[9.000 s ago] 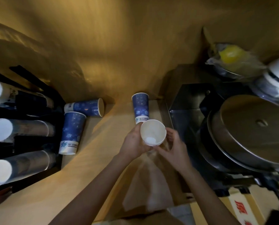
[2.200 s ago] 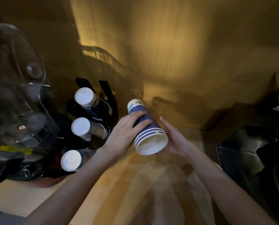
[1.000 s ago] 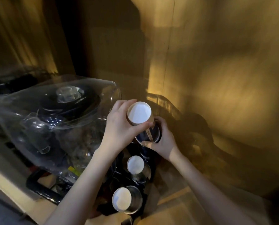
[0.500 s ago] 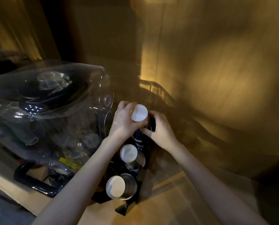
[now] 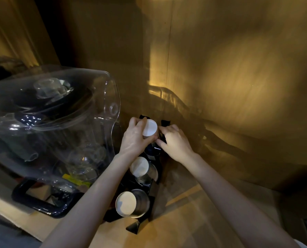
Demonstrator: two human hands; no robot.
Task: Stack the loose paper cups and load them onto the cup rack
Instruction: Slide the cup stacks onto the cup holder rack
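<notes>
You're at the loading step: your left hand is wrapped round the cup stack, base toward you, at the far slot of the rack. Your right hand rests loosely curled against the stack's right side, steadying it. Next I'd guess you seat it fully, then let go gently so it doesn't slide out.

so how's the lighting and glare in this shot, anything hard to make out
Head view: dim, warm yellow light pools on the wall, the upper left falls into near-black. The clear plastic cover throws specular glare and muddles what sits beneath it. Wide-angle distortion bends the edges. The left hand and right hand at the top cup stack read fine, but the black cup rack nearly vanishes in shadow.
</notes>
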